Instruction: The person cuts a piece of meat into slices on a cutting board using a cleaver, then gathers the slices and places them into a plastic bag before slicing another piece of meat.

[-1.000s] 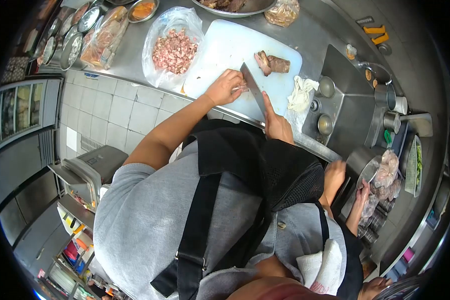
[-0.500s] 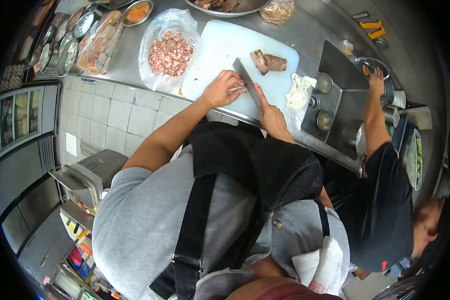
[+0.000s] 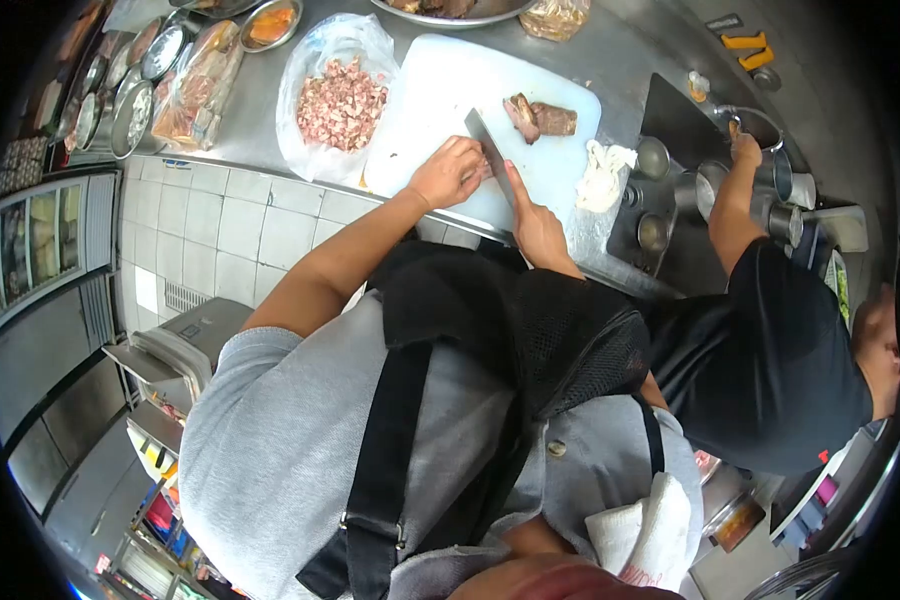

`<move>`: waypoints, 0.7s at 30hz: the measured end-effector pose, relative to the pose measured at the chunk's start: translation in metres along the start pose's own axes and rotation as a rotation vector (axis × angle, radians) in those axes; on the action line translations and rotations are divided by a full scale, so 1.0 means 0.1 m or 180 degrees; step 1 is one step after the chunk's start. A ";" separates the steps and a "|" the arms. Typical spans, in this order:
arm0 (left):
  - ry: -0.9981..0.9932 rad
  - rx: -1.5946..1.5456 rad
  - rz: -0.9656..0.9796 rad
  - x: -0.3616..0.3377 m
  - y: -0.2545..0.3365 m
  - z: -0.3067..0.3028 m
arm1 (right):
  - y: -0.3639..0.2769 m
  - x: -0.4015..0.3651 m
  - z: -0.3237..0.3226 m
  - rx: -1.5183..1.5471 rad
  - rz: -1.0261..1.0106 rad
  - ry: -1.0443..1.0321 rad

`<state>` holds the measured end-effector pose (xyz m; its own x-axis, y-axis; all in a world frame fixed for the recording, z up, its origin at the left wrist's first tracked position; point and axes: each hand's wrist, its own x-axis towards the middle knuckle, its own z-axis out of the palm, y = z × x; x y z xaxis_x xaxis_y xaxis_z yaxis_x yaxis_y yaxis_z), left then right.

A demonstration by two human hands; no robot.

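The right hand (image 3: 540,232) grips the knife (image 3: 494,158), the left hand (image 3: 448,174) clasps meat (image 3: 486,170); a pot (image 3: 708,188) has reached the sink (image 3: 660,112), cutting undisturbed.

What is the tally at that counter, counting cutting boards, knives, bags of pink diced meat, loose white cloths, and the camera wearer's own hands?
Cutting board: 1
Knife: 1
Plastic bag of diced meat: 1
White cloth: 1
Hands: 2, the left hand and the right hand
Total: 6

one head-worn view, facing down (probably wide-angle; edges murky).
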<state>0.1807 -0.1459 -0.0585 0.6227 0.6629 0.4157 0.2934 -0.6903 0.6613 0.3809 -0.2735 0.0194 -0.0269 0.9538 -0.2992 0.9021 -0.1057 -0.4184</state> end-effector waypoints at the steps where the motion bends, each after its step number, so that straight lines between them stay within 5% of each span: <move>1: 0.0028 -0.0024 -0.0005 0.01 -0.02 -0.02 | -0.01 0.12 -0.01 0.0021 -0.0036 0.0047; 21: -0.0052 -0.0125 0.0091 -0.03 -0.03 -0.09 | -0.09 -0.28 -0.38 -0.0134 0.0226 -0.0325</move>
<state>0.1721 -0.1434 -0.0560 0.6422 0.6381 0.4247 0.2469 -0.6967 0.6735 0.3897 -0.2889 0.0644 -0.0042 0.9105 -0.4135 0.9205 -0.1580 -0.3573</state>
